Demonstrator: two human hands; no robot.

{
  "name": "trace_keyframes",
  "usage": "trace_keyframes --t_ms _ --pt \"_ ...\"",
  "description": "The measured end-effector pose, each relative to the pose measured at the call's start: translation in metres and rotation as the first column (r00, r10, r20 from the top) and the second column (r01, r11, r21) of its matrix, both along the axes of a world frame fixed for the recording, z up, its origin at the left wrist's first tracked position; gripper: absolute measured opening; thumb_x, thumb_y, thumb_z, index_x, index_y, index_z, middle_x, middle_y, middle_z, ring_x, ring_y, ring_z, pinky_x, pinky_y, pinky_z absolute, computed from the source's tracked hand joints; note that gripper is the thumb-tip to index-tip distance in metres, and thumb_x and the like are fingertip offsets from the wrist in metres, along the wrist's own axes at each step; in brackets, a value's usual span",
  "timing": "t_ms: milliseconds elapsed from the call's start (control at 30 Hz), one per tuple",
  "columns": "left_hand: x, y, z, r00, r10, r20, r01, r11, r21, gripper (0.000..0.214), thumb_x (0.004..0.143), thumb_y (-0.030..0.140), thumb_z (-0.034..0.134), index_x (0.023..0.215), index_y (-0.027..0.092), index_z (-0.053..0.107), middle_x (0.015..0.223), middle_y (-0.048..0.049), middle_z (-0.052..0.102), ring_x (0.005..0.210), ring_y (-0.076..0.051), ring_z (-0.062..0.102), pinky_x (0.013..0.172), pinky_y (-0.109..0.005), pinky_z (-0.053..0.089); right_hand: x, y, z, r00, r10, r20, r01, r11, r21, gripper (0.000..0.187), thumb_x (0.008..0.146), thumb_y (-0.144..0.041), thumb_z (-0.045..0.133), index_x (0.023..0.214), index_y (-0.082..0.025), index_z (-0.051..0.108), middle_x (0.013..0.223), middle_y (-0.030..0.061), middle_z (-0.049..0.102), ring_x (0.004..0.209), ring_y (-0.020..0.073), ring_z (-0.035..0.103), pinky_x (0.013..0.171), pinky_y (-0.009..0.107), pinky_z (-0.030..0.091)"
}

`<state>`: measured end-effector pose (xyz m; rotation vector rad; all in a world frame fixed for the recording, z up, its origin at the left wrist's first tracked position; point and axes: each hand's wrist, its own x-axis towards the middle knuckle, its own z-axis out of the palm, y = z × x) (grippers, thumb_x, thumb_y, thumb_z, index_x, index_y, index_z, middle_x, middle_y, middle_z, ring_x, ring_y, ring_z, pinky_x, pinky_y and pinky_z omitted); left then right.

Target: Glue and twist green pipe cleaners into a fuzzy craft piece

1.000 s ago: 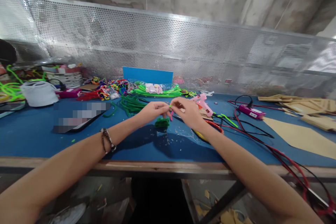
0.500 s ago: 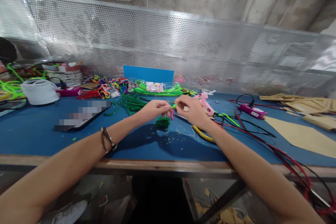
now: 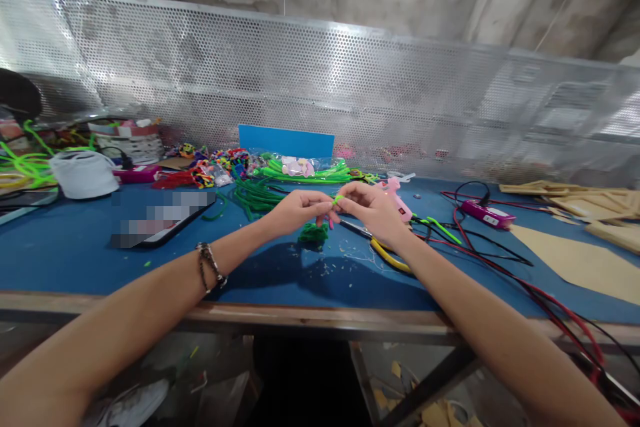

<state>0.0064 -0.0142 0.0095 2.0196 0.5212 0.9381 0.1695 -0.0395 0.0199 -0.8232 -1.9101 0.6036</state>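
Observation:
My left hand (image 3: pixel 306 209) and my right hand (image 3: pixel 367 205) meet over the middle of the table. Thumbs and fingertips of both are pinched on a small bright green pipe cleaner piece (image 3: pixel 337 200). A pink bit (image 3: pixel 331 223) shows just under the fingers; whether it joins the green piece I cannot tell. Below lies a curled dark green pipe cleaner clump (image 3: pixel 313 235). Yellow-handled scissors (image 3: pixel 391 259) lie partly under my right wrist, blades pointing left. Behind that wrist stands a pink glue gun (image 3: pixel 399 201), partly hidden.
Dark green pipe cleaners (image 3: pixel 253 199) and a bagged bright green bundle (image 3: pixel 320 175) lie behind my hands. A tablet-like device (image 3: pixel 165 220) and a white cloth-like container (image 3: pixel 83 175) sit left. Rightward are a purple power strip (image 3: pixel 486 214), tangled cables and a cardboard sheet (image 3: pixel 575 260).
The view has shifted slightly. My fingertips have closed in tighter around the green piece, with less of it showing. More of the scissors' blades is visible beside my right hand.

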Motion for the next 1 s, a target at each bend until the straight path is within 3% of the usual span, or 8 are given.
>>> trace_keyframes --t_ms 100,200,400,500,600,767,867,1000 --pt "0.000 0.001 -0.001 1.000 0.017 -0.007 -0.018 1.000 -0.011 0.017 0.074 0.023 0.045 0.066 0.013 0.057 0.062 -0.0009 0.062 0.047 -0.005 0.044 0.048 -0.017 0.036 0.001 0.001 0.000 0.999 -0.029 0.025 0.028 0.999 0.015 0.010 0.073 -0.026 0.050 0.071 -0.016 0.049 0.066 -0.0008 0.051 0.059 0.0082 0.049 0.055 0.022 0.040" --pt "0.000 0.000 -0.002 0.992 0.127 -0.022 -0.126 0.991 0.053 0.020 0.075 0.026 0.047 0.062 0.013 0.056 0.058 0.0002 0.061 0.045 -0.005 0.043 0.045 -0.017 0.034 0.001 -0.002 0.004 0.953 -0.196 0.233 0.133 0.956 0.261 0.008 0.075 -0.021 0.049 0.070 -0.016 0.050 0.065 0.0000 0.052 0.059 0.0090 0.047 0.056 0.023 0.039" --pt "0.001 -0.002 -0.004 0.965 0.244 -0.097 -0.201 0.924 0.324 0.023 0.074 0.025 0.048 0.058 0.013 0.059 0.058 0.0007 0.062 0.053 -0.008 0.050 0.052 -0.017 0.036 -0.004 -0.010 0.005 0.588 -0.484 0.648 0.013 0.806 0.591 0.016 0.076 -0.005 0.040 0.069 -0.013 0.052 0.075 0.0080 0.056 0.073 0.0157 0.048 0.058 0.026 0.035" --pt "0.002 0.000 -0.006 0.977 0.201 -0.074 -0.180 0.959 0.220 0.021 0.075 0.025 0.046 0.066 0.012 0.060 0.063 -0.0003 0.063 0.049 -0.006 0.046 0.049 -0.017 0.036 -0.004 -0.008 0.003 0.738 -0.392 0.550 0.093 0.865 0.493 0.012 0.076 -0.010 0.043 0.070 -0.014 0.051 0.072 0.0053 0.055 0.070 0.0135 0.049 0.058 0.025 0.037" --pt "0.002 0.001 -0.005 0.993 0.114 -0.026 -0.111 0.991 0.076 0.019 0.075 0.024 0.044 0.075 0.012 0.059 0.067 -0.0010 0.064 0.045 -0.005 0.043 0.046 -0.017 0.035 -0.001 -0.002 0.001 0.955 -0.186 0.232 0.143 0.971 0.191 0.006 0.074 -0.020 0.048 0.073 -0.016 0.051 0.068 0.0010 0.054 0.062 0.0094 0.048 0.056 0.022 0.038" --pt "0.000 0.000 -0.003 0.995 0.096 0.015 -0.096 0.995 0.016 0.021 0.076 0.024 0.044 0.068 0.012 0.059 0.062 -0.0014 0.063 0.045 -0.004 0.043 0.049 -0.017 0.038 -0.001 0.004 -0.003 0.994 -0.014 -0.110 0.002 0.995 -0.104 0.010 0.069 -0.026 0.053 0.070 -0.016 0.050 0.065 -0.0016 0.053 0.058 0.0078 0.049 0.056 0.023 0.040" --pt "-0.001 0.000 -0.002 0.988 0.154 0.007 -0.154 0.987 0.044 0.023 0.076 0.027 0.045 0.064 0.012 0.057 0.062 -0.0017 0.062 0.044 -0.004 0.042 0.045 -0.016 0.035 -0.001 0.002 -0.002 0.997 -0.080 0.000 0.080 0.997 -0.021 0.007 0.070 -0.023 0.053 0.069 -0.016 0.052 0.065 -0.0008 0.054 0.059 0.0083 0.049 0.056 0.023 0.040" --pt "0.001 -0.003 -0.003 0.961 0.262 -0.083 -0.236 0.941 0.243 0.021 0.076 0.025 0.046 0.065 0.012 0.057 0.059 -0.0002 0.060 0.044 -0.005 0.043 0.044 -0.016 0.033 -0.001 -0.004 0.001 0.881 -0.286 0.377 0.137 0.917 0.375 0.009 0.075 -0.015 0.048 0.067 -0.015 0.053 0.067 0.0016 0.055 0.064 0.0103 0.048 0.059 0.024 0.037"
